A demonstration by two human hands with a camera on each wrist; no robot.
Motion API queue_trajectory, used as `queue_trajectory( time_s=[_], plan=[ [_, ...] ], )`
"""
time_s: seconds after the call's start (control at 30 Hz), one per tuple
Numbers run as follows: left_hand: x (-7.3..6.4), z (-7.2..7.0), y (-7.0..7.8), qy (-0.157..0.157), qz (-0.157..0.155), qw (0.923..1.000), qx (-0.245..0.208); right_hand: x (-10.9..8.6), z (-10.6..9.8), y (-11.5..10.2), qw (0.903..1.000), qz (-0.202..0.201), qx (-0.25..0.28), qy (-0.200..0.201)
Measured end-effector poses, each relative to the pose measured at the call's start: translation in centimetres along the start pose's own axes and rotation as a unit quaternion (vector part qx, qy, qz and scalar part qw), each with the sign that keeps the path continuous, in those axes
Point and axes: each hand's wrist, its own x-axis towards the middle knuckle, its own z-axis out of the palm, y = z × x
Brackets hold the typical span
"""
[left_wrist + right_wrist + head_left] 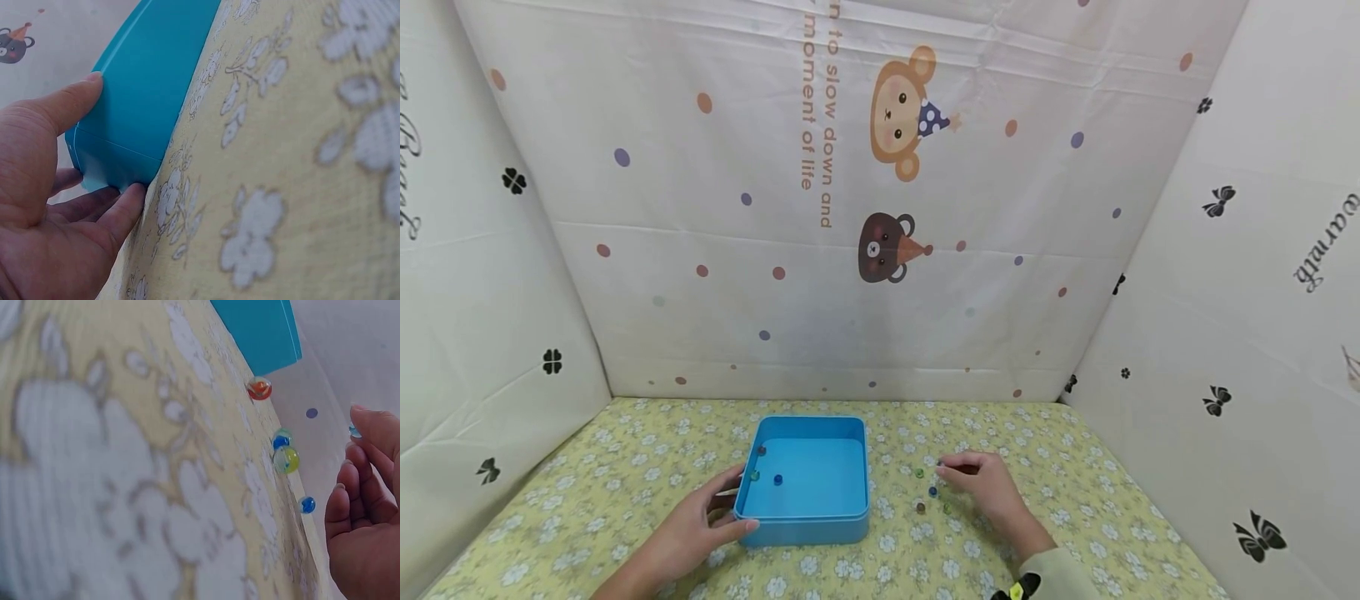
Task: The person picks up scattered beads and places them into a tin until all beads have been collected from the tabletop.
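We list: right hand (992,492), thumb and finger pinching one bluish marble (354,431); blue box (805,532), from that hand toward the left edge of the table (647,475); left hand (696,525), curved round the box's near-left corner.

Free gap between blue box (805,533) and obstructing marbles (933,492)

One box (805,532) contains three marbles (778,480), with at least five more outside.
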Motion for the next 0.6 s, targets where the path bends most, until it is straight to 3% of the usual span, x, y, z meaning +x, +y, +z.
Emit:
queue_trajectory(
  time_s=[0.37,0.6],
  plan=[
    [0.1,0.0,-0.1,0.004,-0.003,1.0000,0.003,0.1,1.2,-0.3,0.9997,-0.018,-0.009,0.014],
    [0.2,-0.1,-0.2,-0.001,0.000,1.0000,0.003,0.1,2.3,-0.8,0.9996,-0.023,0.012,0.015]
  ],
)
